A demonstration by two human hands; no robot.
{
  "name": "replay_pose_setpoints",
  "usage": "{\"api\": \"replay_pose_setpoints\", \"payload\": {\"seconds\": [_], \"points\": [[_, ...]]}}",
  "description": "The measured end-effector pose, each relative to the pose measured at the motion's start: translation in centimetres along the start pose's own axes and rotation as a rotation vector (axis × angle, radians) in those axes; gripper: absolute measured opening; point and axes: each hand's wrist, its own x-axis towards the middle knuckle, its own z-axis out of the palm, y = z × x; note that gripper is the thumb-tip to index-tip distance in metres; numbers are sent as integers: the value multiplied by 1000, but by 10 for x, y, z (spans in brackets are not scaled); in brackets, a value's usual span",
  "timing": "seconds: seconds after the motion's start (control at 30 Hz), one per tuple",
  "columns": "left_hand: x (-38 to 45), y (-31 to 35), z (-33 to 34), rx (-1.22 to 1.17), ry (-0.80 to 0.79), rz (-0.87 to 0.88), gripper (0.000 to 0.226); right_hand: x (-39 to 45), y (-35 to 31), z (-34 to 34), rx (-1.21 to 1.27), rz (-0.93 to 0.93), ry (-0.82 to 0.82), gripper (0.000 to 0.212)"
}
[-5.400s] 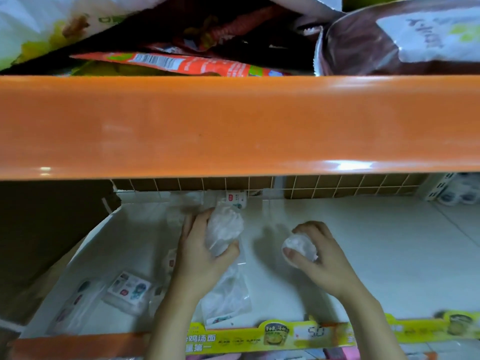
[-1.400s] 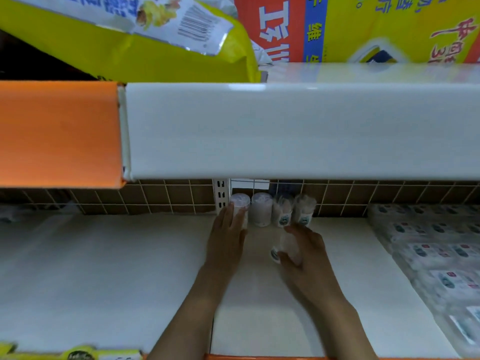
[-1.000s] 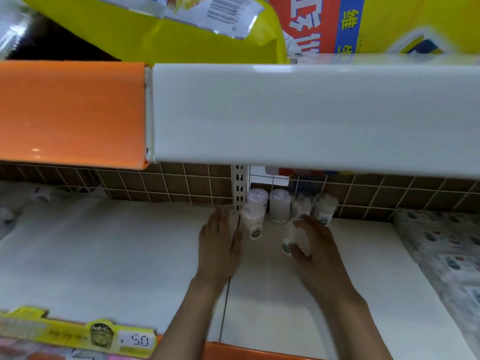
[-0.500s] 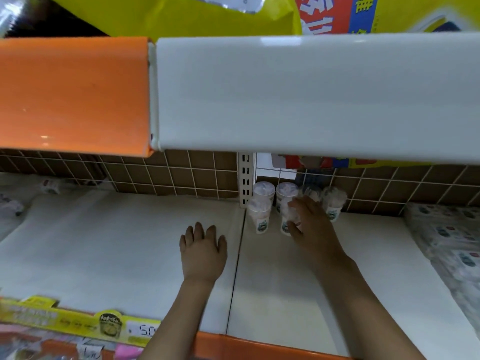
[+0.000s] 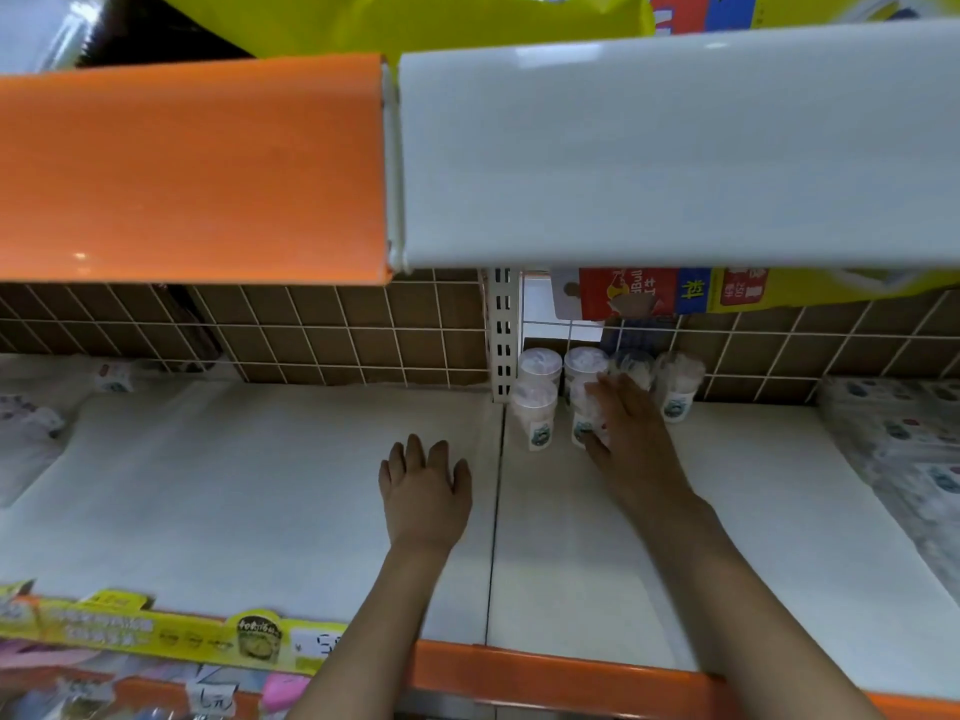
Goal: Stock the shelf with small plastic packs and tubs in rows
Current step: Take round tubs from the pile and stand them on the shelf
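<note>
Landmark: slotted white upright (image 5: 501, 335) at back of shelf (image 5: 260, 485)

Far left of upright: flat plastic packs (image 5: 31, 420) heaped at shelf's left edge, count unclear, cut off by frame; one small pack (image 5: 114, 377) lying alone near tiled back wall (image 5: 332, 345)

Left of upright, nearer front: left hand (image 5: 423, 493) palm down on shelf, fingers straight and a little spread, holding nothing, well apart from tubs

Below front lip, left of upright: yellow price strip (image 5: 171, 634), print blurred, unreadable

Just right of upright: six clear tubs, two rows. Back row four: back tub one (image 5: 541, 365), back tub two (image 5: 585, 360), back tub three (image 5: 632, 363) partly hidden behind fingers, back tub four (image 5: 675, 389). Front row two: front left tub (image 5: 535, 415) standing free, front right tub (image 5: 584, 420) half covered by right hand (image 5: 631, 444)

Right hand fingers (image 5: 610, 394) extended, laid over top and right side of front right tub, touching it; motion blur, real grasp or not cannot tell

Far right of upright: stacked flat packs (image 5: 893, 428) in rows, blurred, cut off at frame, uncountable

Above upright: drink cartons (image 5: 675, 293) seen through back grid, mostly hidden by upper shelf fascia (image 5: 675, 148)
</note>
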Motion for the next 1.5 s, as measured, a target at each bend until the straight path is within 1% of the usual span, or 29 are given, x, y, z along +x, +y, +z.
{"api": "replay_pose_setpoints", "payload": {"seconds": [0.13,0.23,0.33,0.43,0.5,0.6,0.67,0.77,0.9,1.03,1.23,1.37,1.5], "points": [[-2,-1,-4,-3,-50,26,44,-3,-9,-4,-46,40,29,60],[-2,0,-10,-3,-96,36,42,-6,-32,-6,-47,22,125,53],[-3,-12,-25,-56,-71,102,29,-13,-67,1,-96,26,168,47],[-7,-46,-48,-86,-30,206,17,-28,-108,19,-79,106,175,45],[-9,-82,-59,-121,-9,242,16,-40,-137,38,-71,125,143,47],[-8,-139,-65,-154,54,257,28,-52,-172,69,-87,120,71,45],[-6,-171,-68,-173,79,244,32,-56,-191,86,-80,124,51,39],[-3,-207,-78,-178,103,268,33,-58,-220,104,-80,161,41,30],[0,-239,-90,-211,131,253,33,-59,-243,119,-131,125,-45,31],[-2,-258,-98,-255,182,219,32,-58,-251,122,-137,156,-79,26],[-4,-263,-95,-248,156,195,30,-55,-270,137,-91,92,-116,27],[-4,-262,-99,-214,135,207,30,-51,-279,146,-39,74,-133,36],[-3,-268,-107,-187,118,192,31,-45,-287,151,-1,67,-128,29]]}}
